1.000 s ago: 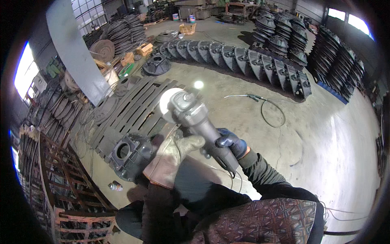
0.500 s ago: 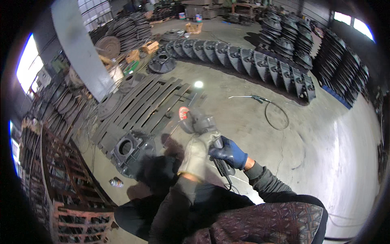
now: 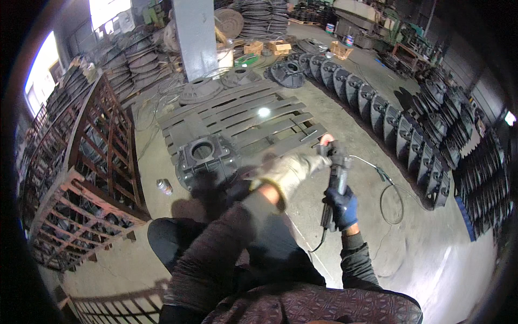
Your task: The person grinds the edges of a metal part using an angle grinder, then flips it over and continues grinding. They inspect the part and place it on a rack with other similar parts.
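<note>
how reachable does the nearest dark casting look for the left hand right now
Probably yes: nothing visible blocks the way from the left hand to the casting, though that blurred hand is at the grinder and may need to leave it first.

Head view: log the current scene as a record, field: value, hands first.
Right hand: blue-gloved right hand grips the body of the angle grinder
Left hand: pale-gloved left hand, blurred, at the grinder's head; contact unclear
Workpiece nearby: dark flanged housing, round opening upward, at the near edge of the slatted pallet
Floor, left: small can, upright
Floor, right: hose, looped
Beyond: curved row of dark castings
Far left: rusty slatted rack
</note>
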Available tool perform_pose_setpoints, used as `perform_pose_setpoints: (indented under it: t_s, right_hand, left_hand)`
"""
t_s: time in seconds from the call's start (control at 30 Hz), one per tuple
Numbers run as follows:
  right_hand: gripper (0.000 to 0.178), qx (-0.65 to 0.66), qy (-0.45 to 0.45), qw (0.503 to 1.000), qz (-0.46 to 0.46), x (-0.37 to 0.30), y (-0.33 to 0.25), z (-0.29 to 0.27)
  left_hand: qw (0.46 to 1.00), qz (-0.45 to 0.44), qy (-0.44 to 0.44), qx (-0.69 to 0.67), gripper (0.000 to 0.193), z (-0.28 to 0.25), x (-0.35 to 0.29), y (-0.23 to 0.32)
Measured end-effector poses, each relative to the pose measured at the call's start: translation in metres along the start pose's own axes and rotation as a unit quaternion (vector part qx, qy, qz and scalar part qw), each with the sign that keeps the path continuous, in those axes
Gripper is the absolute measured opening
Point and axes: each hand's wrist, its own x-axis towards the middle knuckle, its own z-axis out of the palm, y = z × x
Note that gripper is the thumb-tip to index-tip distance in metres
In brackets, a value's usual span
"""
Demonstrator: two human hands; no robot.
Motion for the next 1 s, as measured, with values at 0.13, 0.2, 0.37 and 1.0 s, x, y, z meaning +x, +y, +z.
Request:
perform_pose_setpoints:
  t_s: [0.13,0.2,0.37,1.0]
  right_hand:
    - [0.032,-0.004,0.043,0.998,-0.046,0.029,-0.008,-0.023]
    - [0.032,-0.026,0.072,0.991,-0.11,0.042,-0.015,-0.035]
    - [0.049,-0.019,0.01,0.983,-0.183,0.084,-0.032,-0.055]
    - [0.069,-0.363,-0.459,0.808,0.069,0.195,0.179,0.207]
  left_hand:
    - [0.962,0.088,0.096,0.24,0.041,-0.116,-0.043,0.027]
    - [0.973,0.103,0.204,-0.03,0.028,-0.175,-0.075,0.026]
    - [0.927,0.065,0.356,-0.099,0.039,-0.315,-0.147,-0.019]
    - [0.81,-0.164,0.174,0.536,0.083,-0.341,-0.018,-0.284]
